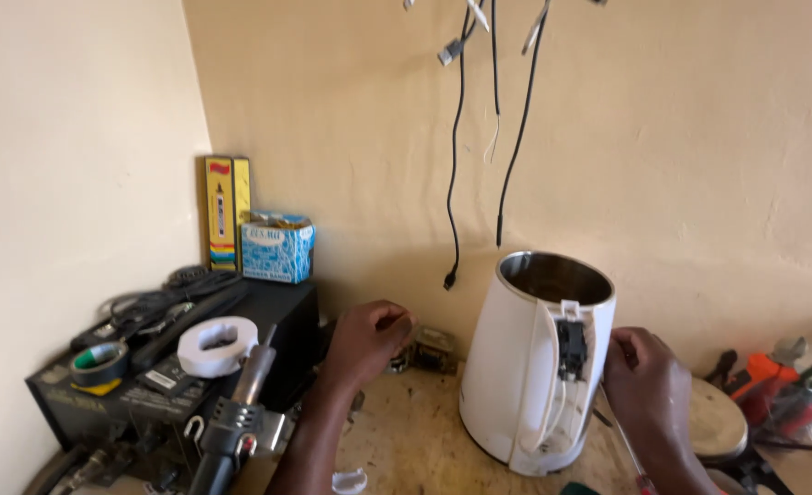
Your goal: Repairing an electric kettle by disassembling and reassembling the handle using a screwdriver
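Nearest to us, low in the head view, our two forearms reach forward over the worn bench top (415,440). Our right hand (649,390) is curled around the thin shaft of a screwdriver (628,449) whose red handle end shows at the bottom edge; the hand sits just beside the white electric kettle (525,367), touching or nearly touching its handle side, where the cover is off and a black switch block (571,348) with white wires is exposed. The kettle stands upright, its long axis vertical, its open steel mouth toward the wall, and it lies directly left of our right hand, so that hand is clearly the nearer one. Our left hand (369,341) is loosely clenched, well apart from the kettle on its other side; we cannot tell whether it holds anything small. Just beyond it lies a small metal part (429,353). Further left, a black box (176,376) carries a white tape roll (218,346) and a grey tape roll (99,363), with a hot-air gun (236,417) leaning in front. Black cables (456,165) hang down the wall above the kettle, clear of both hands.
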